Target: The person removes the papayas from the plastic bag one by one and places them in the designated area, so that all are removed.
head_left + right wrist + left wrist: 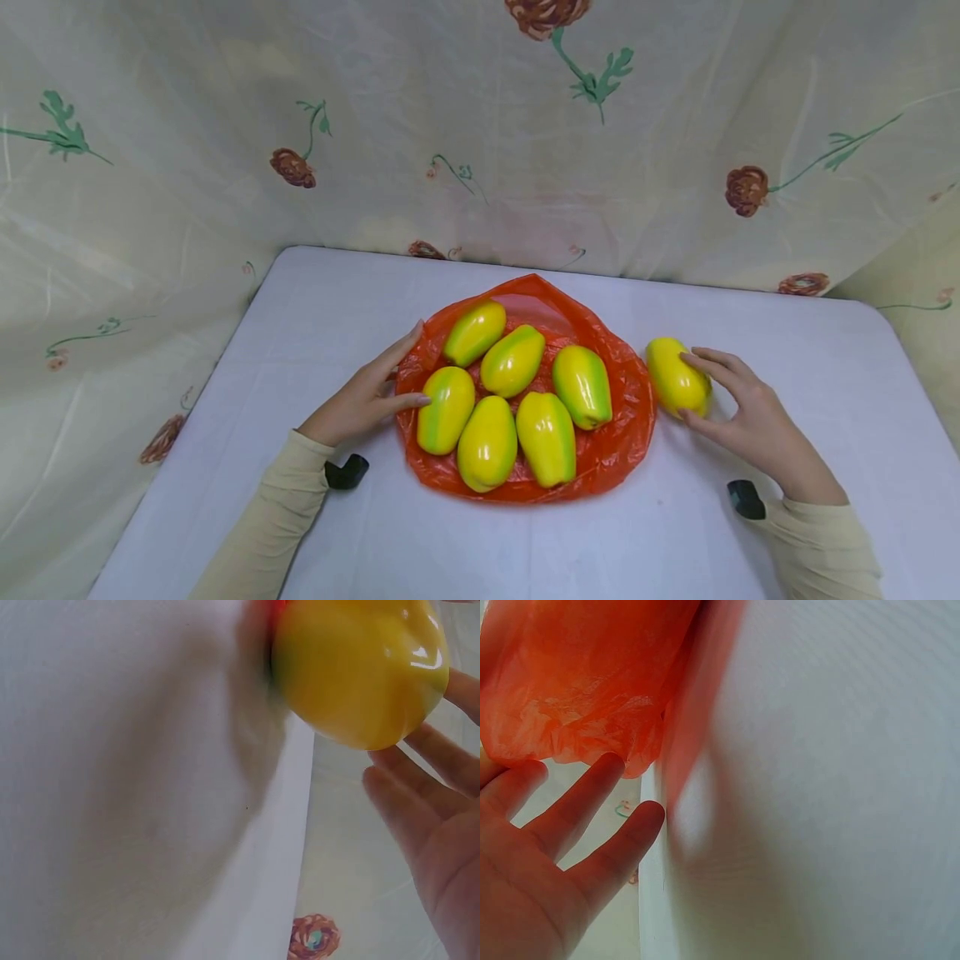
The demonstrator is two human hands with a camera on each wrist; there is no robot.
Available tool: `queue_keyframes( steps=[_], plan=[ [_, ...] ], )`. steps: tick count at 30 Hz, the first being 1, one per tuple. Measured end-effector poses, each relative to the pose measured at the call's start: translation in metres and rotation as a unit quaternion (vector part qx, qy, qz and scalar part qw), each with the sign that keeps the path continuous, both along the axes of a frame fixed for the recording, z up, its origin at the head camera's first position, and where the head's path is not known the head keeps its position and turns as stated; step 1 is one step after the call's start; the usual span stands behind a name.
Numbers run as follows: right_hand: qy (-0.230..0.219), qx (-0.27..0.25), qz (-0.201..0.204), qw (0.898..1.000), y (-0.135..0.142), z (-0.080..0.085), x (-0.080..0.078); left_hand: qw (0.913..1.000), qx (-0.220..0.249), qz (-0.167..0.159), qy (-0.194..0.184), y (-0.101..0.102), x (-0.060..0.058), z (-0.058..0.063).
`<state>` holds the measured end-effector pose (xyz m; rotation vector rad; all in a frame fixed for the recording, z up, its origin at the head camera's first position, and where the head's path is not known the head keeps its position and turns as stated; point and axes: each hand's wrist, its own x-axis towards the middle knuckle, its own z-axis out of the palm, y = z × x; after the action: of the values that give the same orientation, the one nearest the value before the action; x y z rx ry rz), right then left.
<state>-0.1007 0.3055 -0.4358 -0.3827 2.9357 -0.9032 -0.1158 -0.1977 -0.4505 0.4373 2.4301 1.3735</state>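
Several shiny yellow-green papayas [486, 443] lie inside a spread red plastic bag [626, 450]. At the bag's left rim is my left hand [367, 398]: the thumb reaches over the edge to a papaya [444, 421], and the other fingers stretch out along the outside. In the left wrist view those fingers are spread and fairly straight, their tips by the red plastic. My right hand [757, 421] pinches another papaya [670, 375] between thumb and fingers, just right of the bag. The right wrist view shows this papaya [360, 671] close up, the fingers behind it.
A white-covered table [525, 550] carries the bag. Behind it and at the sides hangs a pale curtain [360, 208] with brown flowers. A small black device sits at each wrist, the left one [347, 472] and the right one [746, 500].
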Motion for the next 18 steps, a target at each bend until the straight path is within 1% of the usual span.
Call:
queue_keyframes(
  steps=[18],
  plan=[
    [0.010, 0.008, -0.032, 0.999, -0.0041, -0.0004, -0.0007, 0.9999, 0.009, -0.009, 0.005, -0.0015, -0.0012, -0.0030]
  ],
)
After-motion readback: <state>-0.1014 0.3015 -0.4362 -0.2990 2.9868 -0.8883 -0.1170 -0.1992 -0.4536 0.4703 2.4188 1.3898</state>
